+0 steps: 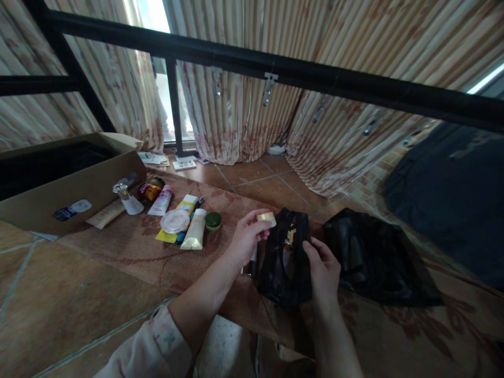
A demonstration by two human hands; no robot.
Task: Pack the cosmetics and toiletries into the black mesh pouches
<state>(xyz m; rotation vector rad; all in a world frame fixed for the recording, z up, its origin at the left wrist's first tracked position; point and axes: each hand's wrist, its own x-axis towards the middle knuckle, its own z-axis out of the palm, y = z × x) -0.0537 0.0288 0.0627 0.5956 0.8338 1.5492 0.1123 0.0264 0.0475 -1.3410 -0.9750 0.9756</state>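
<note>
Pinched between the thumb and fingers of my left hand point(246, 236) is a small round jar with a gold-coloured lid point(266, 218). It is held just left of a black mesh pouch point(271, 278), whose top is open. My right hand point(323, 262) grips the right edge of that pouch. Something gold shows inside the opening; I cannot make out its kind. Beneath my left hand lies a dark slim item point(252, 262), partly hidden. A green-lidded jar point(213, 221) and a pale gold tube point(195, 231) sit to the left.
A round clear container point(175, 221), a pink-white tube point(161, 200) and a pump bottle point(129, 202) are on the brown mat point(137, 252). A cardboard box point(79, 184) stands at far left. A black plastic bag point(374, 257) lies right. A dark metal bar point(236, 55) crosses above.
</note>
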